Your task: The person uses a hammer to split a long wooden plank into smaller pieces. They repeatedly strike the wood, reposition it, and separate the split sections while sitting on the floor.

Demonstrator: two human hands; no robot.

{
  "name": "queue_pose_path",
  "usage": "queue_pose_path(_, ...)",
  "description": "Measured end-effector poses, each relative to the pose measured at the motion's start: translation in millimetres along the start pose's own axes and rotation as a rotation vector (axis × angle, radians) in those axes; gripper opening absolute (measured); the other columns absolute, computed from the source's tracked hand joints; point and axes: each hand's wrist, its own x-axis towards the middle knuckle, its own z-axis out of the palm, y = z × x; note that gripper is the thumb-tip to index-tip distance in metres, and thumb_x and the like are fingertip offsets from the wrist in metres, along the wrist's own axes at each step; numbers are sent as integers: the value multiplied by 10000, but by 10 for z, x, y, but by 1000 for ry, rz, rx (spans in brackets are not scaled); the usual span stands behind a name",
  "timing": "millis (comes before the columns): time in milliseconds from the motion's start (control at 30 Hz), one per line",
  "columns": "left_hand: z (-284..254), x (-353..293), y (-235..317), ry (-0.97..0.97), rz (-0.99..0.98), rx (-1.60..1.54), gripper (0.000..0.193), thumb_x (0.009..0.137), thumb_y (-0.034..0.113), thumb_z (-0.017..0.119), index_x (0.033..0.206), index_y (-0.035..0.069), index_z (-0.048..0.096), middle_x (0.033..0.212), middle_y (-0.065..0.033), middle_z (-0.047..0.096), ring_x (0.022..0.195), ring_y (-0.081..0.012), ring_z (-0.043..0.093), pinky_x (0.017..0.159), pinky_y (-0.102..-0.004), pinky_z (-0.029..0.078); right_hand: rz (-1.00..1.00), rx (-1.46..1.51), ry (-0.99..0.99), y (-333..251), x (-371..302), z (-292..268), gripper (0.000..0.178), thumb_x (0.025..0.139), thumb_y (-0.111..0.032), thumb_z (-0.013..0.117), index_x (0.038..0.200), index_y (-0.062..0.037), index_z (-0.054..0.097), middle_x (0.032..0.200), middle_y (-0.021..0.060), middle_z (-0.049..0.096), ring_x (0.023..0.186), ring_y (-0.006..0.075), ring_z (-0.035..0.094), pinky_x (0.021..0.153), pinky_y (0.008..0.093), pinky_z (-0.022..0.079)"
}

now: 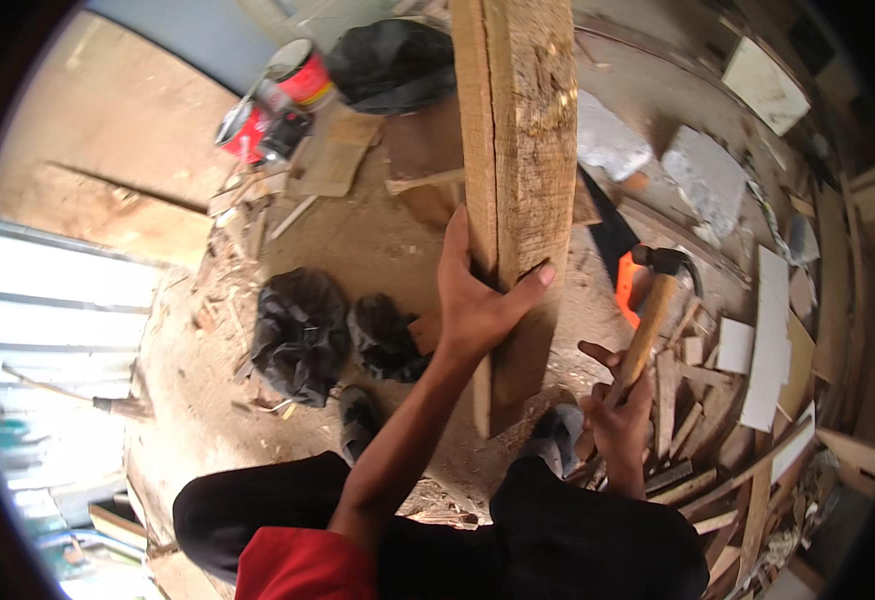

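Observation:
A thick, rough wooden beam (533, 130) runs from the top edge down between my feet, with a long crack along its left face. My left hand (478, 310) grips the beam near its lower end, thumb on the right side and fingers on the left. To the right of the beam, my right hand (618, 410) is closed round the wooden handle of a claw hammer (650, 325). The hammer's dark head points up and away from me, apart from the beam. Its index finger sticks out to the left.
A handsaw (625, 285) with an orange handle lies beyond the hammer. Wood scraps (673, 400) pile up at the right, near grey slabs (706, 180). Black plastic bags (300, 335) sit left of the beam. Red paint cans (303, 75) stand at the far left.

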Motion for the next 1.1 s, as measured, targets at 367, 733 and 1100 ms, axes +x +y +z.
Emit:
queue_pose_path(367, -414, -209, -88, 523, -155, -225, 677, 823, 155, 789, 1308, -3, 344, 1181, -117, 522, 1108, -200, 536, 978, -346, 430, -211, -835, 4, -267, 333, 580, 853, 635, -367, 933, 1242, 20, 475, 972, 198, 695, 852, 309, 716, 730, 392, 575)
queue_pose_path(733, -574, -595, -692, 647, -281, -863, 445, 904, 232, 687, 1261, 37, 506, 1225, -85, 574, 1122, -221, 557, 987, -398, 418, -473, -1127, -209, -535, 872, 658, 605, 782, -262, 839, 1196, -32, 463, 1145, 187, 664, 973, 375, 695, 774, 431, 583)
queue_pose_path(1100, -885, -533, -1127, 578, -526, -1008, 410, 871, 204, 733, 1215, 57, 568, 1190, -72, 617, 1147, -254, 576, 1036, -444, 445, -509, -929, 148, -21, 678, 300, 360, 853, -208, 787, 1088, -8, 601, 740, 68, 645, 589, 107, 578, 542, 285, 472)
